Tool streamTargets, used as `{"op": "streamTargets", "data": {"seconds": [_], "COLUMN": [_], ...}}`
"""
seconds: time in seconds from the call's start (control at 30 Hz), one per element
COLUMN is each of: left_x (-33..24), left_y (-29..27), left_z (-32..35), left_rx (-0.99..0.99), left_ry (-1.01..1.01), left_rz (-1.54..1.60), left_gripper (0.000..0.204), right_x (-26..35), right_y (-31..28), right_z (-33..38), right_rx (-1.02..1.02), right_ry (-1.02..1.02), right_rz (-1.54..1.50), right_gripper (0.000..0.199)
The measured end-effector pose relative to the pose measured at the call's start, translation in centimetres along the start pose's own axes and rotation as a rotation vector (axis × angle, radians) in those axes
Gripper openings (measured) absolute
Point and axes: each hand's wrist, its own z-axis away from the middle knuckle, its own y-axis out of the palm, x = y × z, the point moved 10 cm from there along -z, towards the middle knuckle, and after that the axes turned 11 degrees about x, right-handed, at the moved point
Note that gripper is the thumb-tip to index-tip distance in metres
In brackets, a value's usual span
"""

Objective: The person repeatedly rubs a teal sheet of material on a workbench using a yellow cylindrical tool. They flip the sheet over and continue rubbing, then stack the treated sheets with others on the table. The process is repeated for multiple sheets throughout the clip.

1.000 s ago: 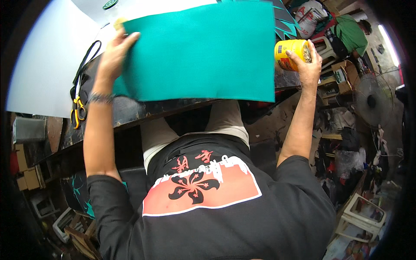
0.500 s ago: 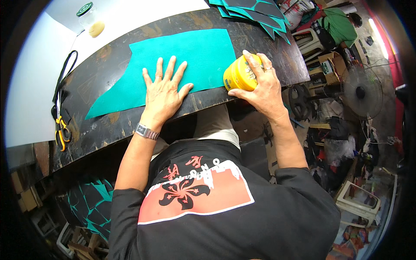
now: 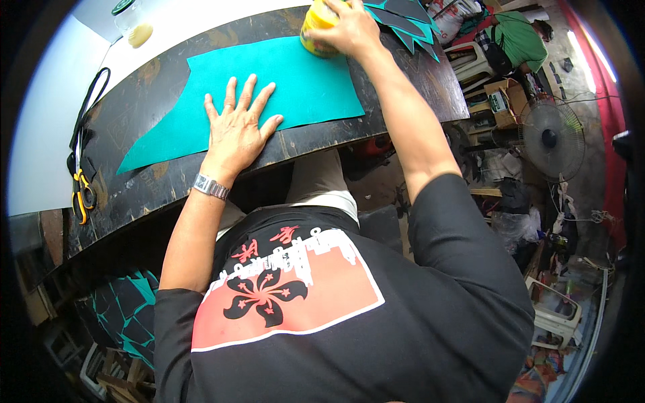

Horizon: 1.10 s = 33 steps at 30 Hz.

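A teal sheet (image 3: 309, 94), like felt or fabric, lies flat on the dark, scuffed worktable (image 3: 161, 191). My left hand (image 3: 236, 131) rests on the sheet's near middle part, palm down with the fingers spread. At the far right corner of the sheet, my right hand (image 3: 353, 30) grips a yellow round tub (image 3: 314, 23) from its right side. The tub sits at or just over the sheet's far edge; whether it touches is unclear. Its underside is hidden.
Scissors with yellow-and-black handles (image 3: 82, 195) lie at the table's left end. Several teal and black cut pieces (image 3: 403, 23) are stacked at the far right. A green-lidded jar (image 3: 136, 28) stands far left. A fan (image 3: 552, 140) and a person in green (image 3: 517, 43) are to the right.
My right hand has carried the yellow tub away from me and leftward, from the sheet's near right edge to its far right corner. The left hand stays flat on the sheet.
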Motion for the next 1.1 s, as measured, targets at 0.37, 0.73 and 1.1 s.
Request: {"op": "streamTargets", "data": {"seconds": [0.37,0.73,1.1], "left_x": [-0.1,2.2,8.9], "left_y": [0.3,1.0,-0.4], "left_z": [0.1,0.1,1.1], "left_rx": [-0.037,-0.096,-0.086], "left_ry": [0.055,-0.209,-0.059], "left_rz": [0.011,-0.035,-0.058], "left_gripper": [0.057,0.054,0.065], "right_x": [6.5,7.7,11.1], "right_y": [-0.5,0.3,1.0], "right_z": [12.3,5.4,7.3], "right_rx": [-0.186,-0.134,-0.101], "right_ry": [-0.202,-0.081,-0.176], "right_rz": [-0.099,-0.030,-0.039], "right_gripper": [0.087,0.081,0.091]}}
